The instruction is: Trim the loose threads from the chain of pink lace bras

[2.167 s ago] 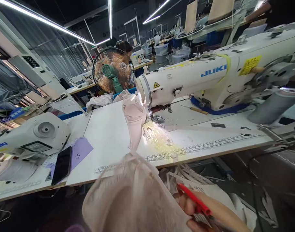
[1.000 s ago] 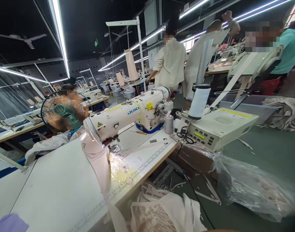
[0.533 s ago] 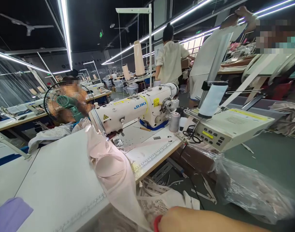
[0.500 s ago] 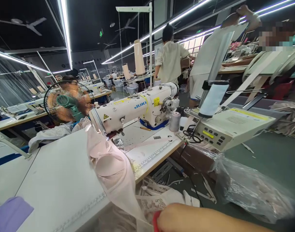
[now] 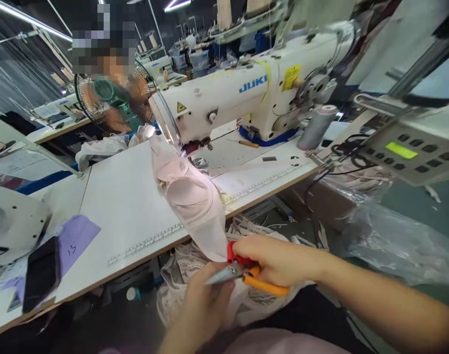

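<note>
My right hand [image 5: 261, 260] is closed on scissors [image 5: 224, 274] with one red and one orange handle. Their blades point left, across the fingers of my left hand [image 5: 206, 300]. That hand is closed just below the tail of a pale pink bra [image 5: 195, 206]; what its fingers pinch is hidden. The bra runs from under the head of a white sewing machine [image 5: 224, 103] down over the table's front edge. Beneath both hands, a heap of pale lace-trimmed pieces [image 5: 176, 268] hangs over my lap.
On the white table [image 5: 117, 196] lie a black phone [image 5: 42, 273] and a purple cloth piece [image 5: 77, 241] marked 15. A grey thread cone [image 5: 318, 127] and a control box [image 5: 408, 152] stand right. A fan [image 5: 114, 96] is behind; clear plastic wrap [image 5: 401, 246] lies at right.
The view has tilted down and moved closer to the machine. Both hands are now in view, with the scissors between them; earlier only my right hand and a red handle showed.
</note>
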The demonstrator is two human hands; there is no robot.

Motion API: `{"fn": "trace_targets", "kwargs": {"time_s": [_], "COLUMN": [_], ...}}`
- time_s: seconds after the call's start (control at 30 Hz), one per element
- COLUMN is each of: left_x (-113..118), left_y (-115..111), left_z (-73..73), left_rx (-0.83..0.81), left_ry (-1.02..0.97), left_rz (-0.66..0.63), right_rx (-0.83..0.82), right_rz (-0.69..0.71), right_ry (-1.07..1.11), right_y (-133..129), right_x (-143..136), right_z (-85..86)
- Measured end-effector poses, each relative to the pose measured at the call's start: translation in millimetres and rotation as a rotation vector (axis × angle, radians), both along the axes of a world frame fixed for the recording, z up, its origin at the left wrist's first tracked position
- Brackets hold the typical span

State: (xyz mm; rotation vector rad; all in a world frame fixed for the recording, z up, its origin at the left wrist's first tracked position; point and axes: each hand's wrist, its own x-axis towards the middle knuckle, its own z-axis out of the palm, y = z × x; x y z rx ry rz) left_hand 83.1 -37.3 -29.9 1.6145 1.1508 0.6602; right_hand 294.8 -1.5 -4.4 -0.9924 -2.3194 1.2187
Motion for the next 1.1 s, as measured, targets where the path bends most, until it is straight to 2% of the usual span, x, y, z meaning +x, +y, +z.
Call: {"fn": "trace_targets", "kwargs": {"time_s": [0.1,0.2,0.33,0.6,0.87,1.1], "left_x": [5.1,7.3,7.7,14.2,16.4,17.5], "left_y": [5.7,10.6,14.1,18.1,20.3,18.6], "left_z": [-7.3,-6.2,-4.8,-3.2,-7.5,-10.4], "left_rx": [-0.160,-0.316,-0.412,-0.375,-0.407,-0.422], "left_ry": [-0.131,-0.305,-0.375,-0.414,-0.444,-0.394], "left_rz": [0.015,0.028,0.037,0.068,0.146,0.197], "right_rx": [-0.036,-0.055,-0.021,-0.031,-0.053,-0.068], "right_rz": [-0.005,-0.002,-0.020,-0.003,-0.004,0.014], "right_ry": [0.027,0.031,0.013,-0.012,-0.023,-0.015], "right_y": [7.0,12.5,16.9,18.8,20.5,19.7], "right_x": [7.4,10.1,6.4,3.3,5.9,7.6], "right_z": [-5.1,-6.1,-4.2,-3.4,0.2,-0.2]}}
